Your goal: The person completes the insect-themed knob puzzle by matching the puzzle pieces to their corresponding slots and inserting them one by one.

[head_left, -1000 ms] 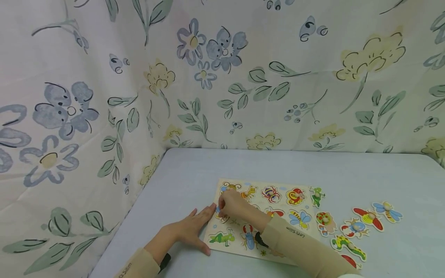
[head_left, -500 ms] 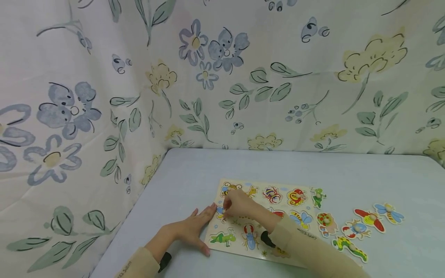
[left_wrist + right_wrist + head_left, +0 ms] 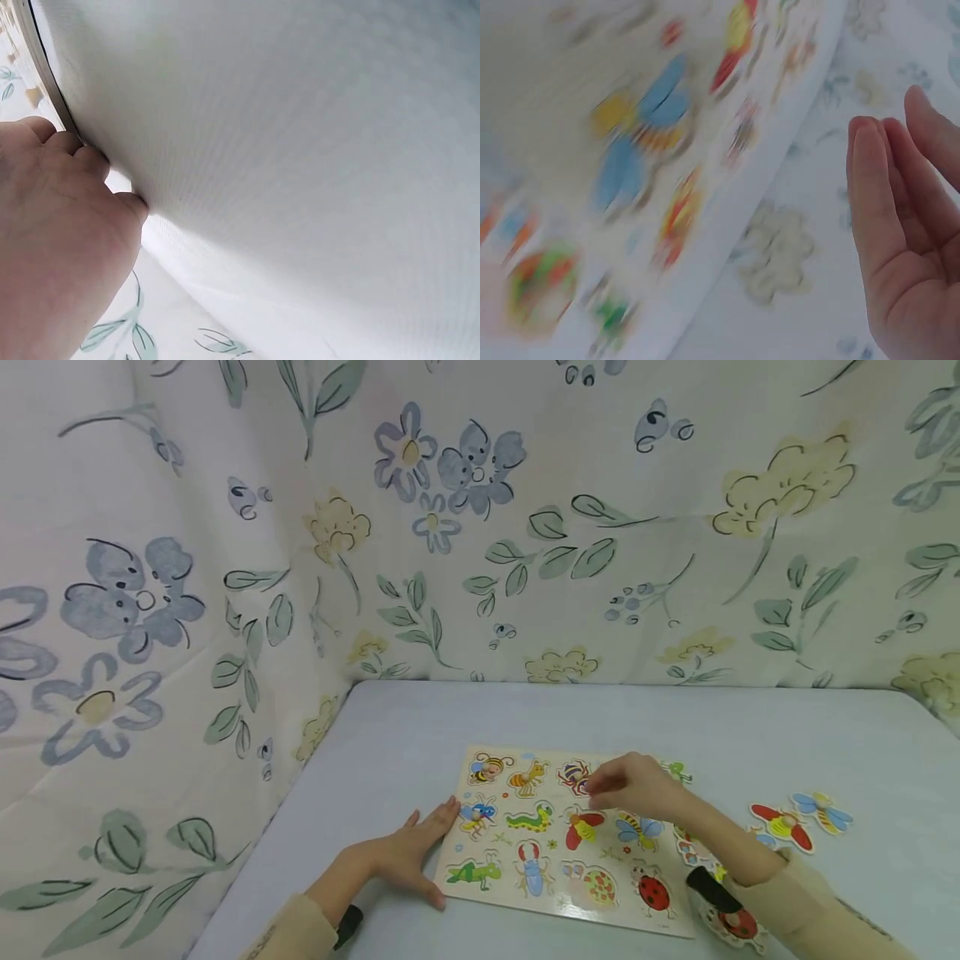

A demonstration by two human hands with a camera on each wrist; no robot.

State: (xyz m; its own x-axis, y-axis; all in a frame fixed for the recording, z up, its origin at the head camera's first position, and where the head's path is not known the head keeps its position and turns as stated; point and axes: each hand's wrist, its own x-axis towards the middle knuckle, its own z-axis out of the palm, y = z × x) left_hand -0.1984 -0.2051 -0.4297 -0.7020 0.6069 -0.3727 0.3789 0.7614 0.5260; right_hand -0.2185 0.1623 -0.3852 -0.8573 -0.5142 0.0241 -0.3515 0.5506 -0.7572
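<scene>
Grips empty, your right hand [image 3: 637, 789] hovers; the board [image 3: 558, 906] could slide should your left hand [image 3: 408, 857] leave its left edge.

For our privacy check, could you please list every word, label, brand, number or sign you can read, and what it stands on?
None can be read.
Right sleeve: dark marking, too blurred.
Left sleeve: dark marking, too blurred.
Insect board: tiny mark near its bottom right corner, too small.
</scene>
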